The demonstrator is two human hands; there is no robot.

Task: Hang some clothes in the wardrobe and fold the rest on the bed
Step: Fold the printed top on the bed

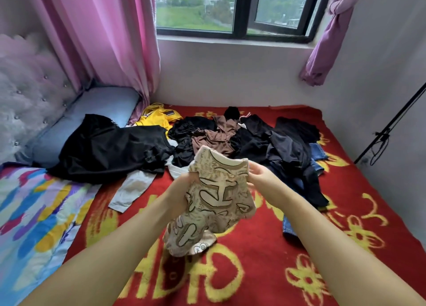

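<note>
Barely started, by the look of it. Both hands hold a beige printed garment [216,197] bunched up at centre frame, above the red blanket [253,271]: left hand [184,188] grips its left edge, mostly covered by the cloth; right hand [260,176] pinches the top right edge. No folded stack visible anywhere on the bed.

Left to do: the pile [242,139] across mid-frame – black top [108,149] at centre left, yellow piece [154,119] behind it, brown piece [214,137], jeans [318,153] at right, grey piece [131,188] below the black top.

Hidden: the wardrobe is out of frame, so hung count unknown. Can't tell what type of garment the beige one is, or how many dark items the pile holds.
</note>
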